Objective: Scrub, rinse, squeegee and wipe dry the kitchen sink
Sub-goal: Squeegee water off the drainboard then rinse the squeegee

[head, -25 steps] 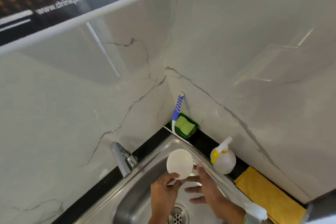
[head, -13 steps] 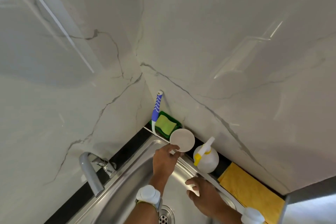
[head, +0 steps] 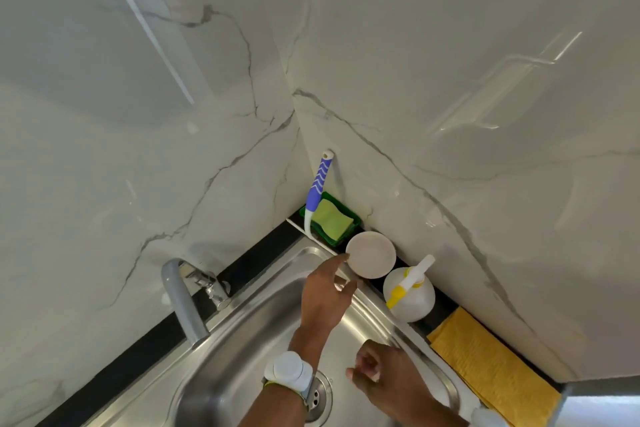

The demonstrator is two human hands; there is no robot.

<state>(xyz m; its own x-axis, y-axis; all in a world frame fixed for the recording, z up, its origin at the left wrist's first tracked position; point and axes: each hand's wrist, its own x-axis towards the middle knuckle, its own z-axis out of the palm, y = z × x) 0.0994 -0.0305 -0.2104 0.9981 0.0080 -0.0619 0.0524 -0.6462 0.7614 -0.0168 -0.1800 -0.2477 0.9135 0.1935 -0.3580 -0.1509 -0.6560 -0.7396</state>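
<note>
Head view: a steel sink (head: 242,340) set in a black counter (head: 138,362) in a marble corner.
Left hand (head: 323,298): fingers loosely spread, index fingertip touching the rim of a white bowl (head: 371,255) on the counter.
Right hand (head: 379,371): over the basin, fingers loosely curled, holding nothing.
Nearby: brush (head: 317,189) leaning beside a green sponge (head: 330,217), spray bottle (head: 410,293), yellow cloth (head: 491,367), faucet (head: 181,300).
</note>
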